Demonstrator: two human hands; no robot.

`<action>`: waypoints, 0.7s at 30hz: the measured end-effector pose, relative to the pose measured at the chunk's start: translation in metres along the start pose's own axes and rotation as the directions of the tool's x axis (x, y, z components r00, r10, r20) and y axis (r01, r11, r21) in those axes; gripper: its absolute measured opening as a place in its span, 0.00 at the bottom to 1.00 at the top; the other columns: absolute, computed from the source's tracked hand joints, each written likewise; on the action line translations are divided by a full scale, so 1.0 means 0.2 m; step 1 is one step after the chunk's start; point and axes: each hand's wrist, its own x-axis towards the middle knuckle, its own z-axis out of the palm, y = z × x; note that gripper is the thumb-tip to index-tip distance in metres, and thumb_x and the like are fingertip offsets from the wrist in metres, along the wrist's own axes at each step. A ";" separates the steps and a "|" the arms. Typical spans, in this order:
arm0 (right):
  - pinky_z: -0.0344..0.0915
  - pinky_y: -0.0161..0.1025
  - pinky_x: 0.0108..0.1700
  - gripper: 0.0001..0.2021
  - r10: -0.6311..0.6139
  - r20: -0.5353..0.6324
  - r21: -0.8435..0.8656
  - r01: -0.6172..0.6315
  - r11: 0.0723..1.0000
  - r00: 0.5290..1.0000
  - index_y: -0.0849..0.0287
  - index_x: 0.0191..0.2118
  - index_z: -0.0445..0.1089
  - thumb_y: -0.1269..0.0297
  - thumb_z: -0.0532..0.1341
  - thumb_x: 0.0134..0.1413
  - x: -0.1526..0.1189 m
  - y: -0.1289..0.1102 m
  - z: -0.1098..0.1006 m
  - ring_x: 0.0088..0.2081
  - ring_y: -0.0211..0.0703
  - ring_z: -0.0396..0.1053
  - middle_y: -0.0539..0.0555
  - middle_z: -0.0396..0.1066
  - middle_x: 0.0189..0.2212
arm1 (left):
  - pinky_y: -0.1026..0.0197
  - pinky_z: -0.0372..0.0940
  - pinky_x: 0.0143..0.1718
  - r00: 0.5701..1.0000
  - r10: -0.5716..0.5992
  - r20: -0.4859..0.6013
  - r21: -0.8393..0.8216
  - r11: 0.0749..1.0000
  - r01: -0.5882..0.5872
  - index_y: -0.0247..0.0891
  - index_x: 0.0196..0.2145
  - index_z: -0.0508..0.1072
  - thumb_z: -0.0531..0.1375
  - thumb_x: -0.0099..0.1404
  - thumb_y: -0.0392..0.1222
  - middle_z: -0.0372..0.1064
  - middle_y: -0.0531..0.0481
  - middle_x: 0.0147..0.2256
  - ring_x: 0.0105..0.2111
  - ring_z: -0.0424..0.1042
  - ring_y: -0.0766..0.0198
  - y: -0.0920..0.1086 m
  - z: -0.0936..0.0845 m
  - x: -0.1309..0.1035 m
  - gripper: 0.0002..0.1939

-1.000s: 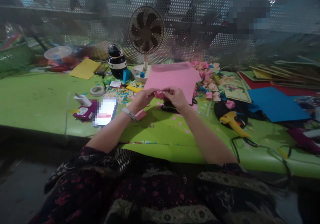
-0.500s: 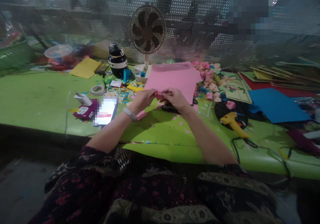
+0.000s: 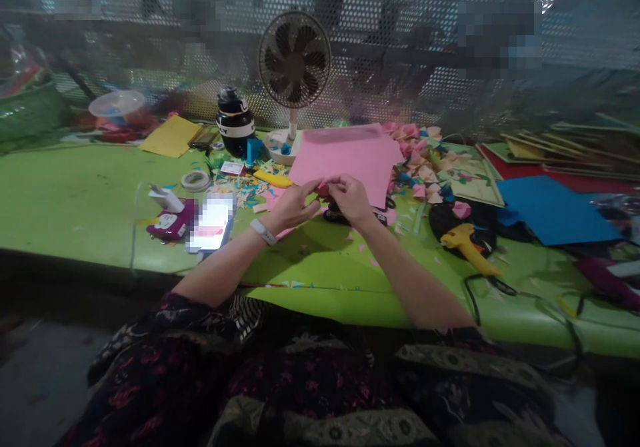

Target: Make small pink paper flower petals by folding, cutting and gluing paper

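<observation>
Between my hands, over the table's middle, is a small folded piece of pink paper [image 3: 324, 188], partly covered by my fingers. My right hand [image 3: 349, 197] pinches it from the right. My left hand [image 3: 295, 206], with a pale band at the wrist, has its fingertips closed on the paper's left side. Behind them lies a large pink sheet [image 3: 345, 157]. Dark-handled scissors [image 3: 337, 216] rest on the table just under my right hand. A yellow cutter [image 3: 273, 179] lies beyond my left hand among paper scraps.
A fan [image 3: 295, 60] and a black jug [image 3: 235, 124] stand at the back. To the left are a lit phone [image 3: 213, 222] and a tape roll [image 3: 195, 180]. Folded paper pieces [image 3: 420, 157], a yellow glue gun [image 3: 467, 247] and a blue sheet [image 3: 555, 210] lie to the right.
My left hand has shifted slightly right and its fingers have spread more around the pink paper. My right fingers have closed further over it. Other things have stayed put.
</observation>
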 end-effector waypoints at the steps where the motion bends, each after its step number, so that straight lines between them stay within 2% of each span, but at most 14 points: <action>1: 0.75 0.40 0.38 0.07 -0.015 -0.015 -0.024 0.015 1.000 1.000 0.58 0.34 0.70 0.62 0.66 0.52 0.00 0.00 0.01 0.32 0.41 0.77 0.52 0.77 0.29 | 0.56 0.69 0.44 1.000 -0.015 0.005 0.022 1.000 0.014 0.33 0.59 0.68 0.56 0.63 0.35 0.78 0.38 0.44 0.40 0.77 0.55 0.00 0.01 0.00 0.26; 6: 0.74 0.40 0.37 0.02 -0.071 -0.074 -0.173 0.057 0.983 0.995 0.58 0.31 0.70 0.65 0.61 0.53 -0.03 0.00 0.04 0.31 0.42 0.76 0.52 0.77 0.28 | 0.53 0.70 0.43 0.994 -0.067 0.089 0.243 0.969 0.044 0.26 0.63 0.61 0.55 0.64 0.36 0.76 0.31 0.47 0.43 0.77 0.49 0.02 0.07 -0.03 0.30; 10: 0.72 0.38 0.33 0.04 -0.125 -0.105 -0.310 0.087 0.947 0.987 0.56 0.29 0.70 0.65 0.60 0.53 -0.06 -0.01 0.06 0.28 0.41 0.73 0.51 0.76 0.25 | 0.53 0.70 0.44 0.994 -0.067 0.086 0.401 0.916 0.027 0.22 0.64 0.57 0.54 0.61 0.30 0.73 0.26 0.51 0.47 0.77 0.48 0.07 0.13 -0.05 0.33; 13: 0.72 0.38 0.33 0.04 -0.121 -0.115 -0.314 0.079 0.946 0.986 0.56 0.30 0.71 0.65 0.60 0.53 -0.07 -0.02 0.07 0.26 0.40 0.73 0.50 0.76 0.25 | 0.50 0.69 0.49 0.994 -0.063 0.088 0.438 0.899 0.018 0.17 0.63 0.56 0.53 0.61 0.29 0.68 0.20 0.55 0.53 0.73 0.45 0.11 0.14 -0.05 0.33; 15: 0.73 0.39 0.34 0.03 -0.091 -0.113 -0.266 0.058 0.962 0.989 0.57 0.31 0.71 0.65 0.61 0.52 -0.07 -0.04 0.07 0.28 0.41 0.74 0.51 0.76 0.26 | 0.49 0.68 0.50 0.994 -0.073 0.087 0.394 0.918 0.033 0.18 0.63 0.58 0.53 0.61 0.29 0.68 0.21 0.56 0.54 0.72 0.44 0.12 0.11 -0.04 0.32; 17: 0.74 0.40 0.34 0.03 -0.037 -0.098 -0.174 0.019 0.985 0.994 0.57 0.31 0.71 0.65 0.62 0.52 -0.05 -0.05 0.05 0.29 0.42 0.76 0.52 0.77 0.27 | 0.48 0.69 0.49 0.992 -0.109 0.070 0.282 0.956 0.086 0.23 0.63 0.61 0.55 0.62 0.33 0.71 0.26 0.53 0.50 0.75 0.45 0.12 0.08 -0.03 0.31; 19: 0.75 0.39 0.33 0.03 0.030 -0.067 -0.067 -0.035 0.997 0.997 0.58 0.31 0.71 0.65 0.64 0.51 -0.04 -0.07 0.03 0.28 0.42 0.76 0.52 0.77 0.26 | 0.50 0.70 0.48 0.988 -0.151 0.026 0.078 0.986 0.148 0.29 0.62 0.64 0.56 0.63 0.37 0.76 0.33 0.49 0.46 0.77 0.49 0.09 0.03 -0.01 0.29; 21: 0.75 0.38 0.31 0.05 0.085 -0.037 0.011 -0.084 0.996 0.996 0.59 0.32 0.72 0.65 0.66 0.49 -0.03 -0.09 0.01 0.26 0.41 0.76 0.51 0.76 0.25 | 0.54 0.70 0.48 0.985 -0.170 -0.013 -0.211 0.964 0.163 0.34 0.59 0.68 0.54 0.66 0.37 0.77 0.40 0.47 0.45 0.77 0.55 0.04 0.00 0.01 0.25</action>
